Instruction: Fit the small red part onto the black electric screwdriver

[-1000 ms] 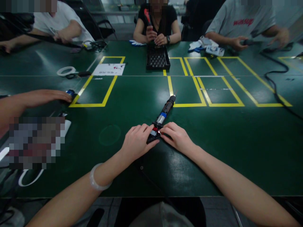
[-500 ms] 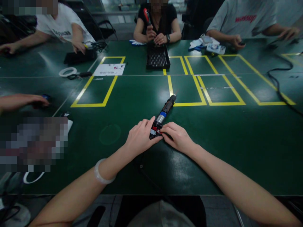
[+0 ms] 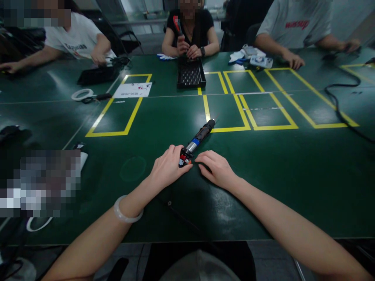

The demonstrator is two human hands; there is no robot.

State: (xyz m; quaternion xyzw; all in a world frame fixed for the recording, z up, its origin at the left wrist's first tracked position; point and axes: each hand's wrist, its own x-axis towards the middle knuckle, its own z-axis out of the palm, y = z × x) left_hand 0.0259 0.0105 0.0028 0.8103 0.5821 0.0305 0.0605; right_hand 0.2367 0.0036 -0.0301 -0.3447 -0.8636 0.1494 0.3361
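An electric screwdriver (image 3: 200,135) with its rear casing open lies slanted on the green table, its thin bit pointing away to the right. Red, orange and silvery parts show at its near end. My left hand (image 3: 168,166) grips that end, thumb in front and fingers behind. Just to the right, my right hand (image 3: 215,168) is apart from the screwdriver, thumb and fingers parted with nothing visible between them. A black cable (image 3: 187,220) runs across the table below my hands toward its front edge.
Yellow tape outlines (image 3: 172,132) mark the table beyond. Across it stand a black tray (image 3: 191,84), a white sheet (image 3: 133,89), a tape roll (image 3: 82,94) and a phone (image 3: 261,61). Several people sit around the far side, one holding a red-and-black tool (image 3: 177,25).
My right hand has come away from the screwdriver's open end, uncovering orange parts. My left hand keeps its grip. The whole view has shifted slightly.
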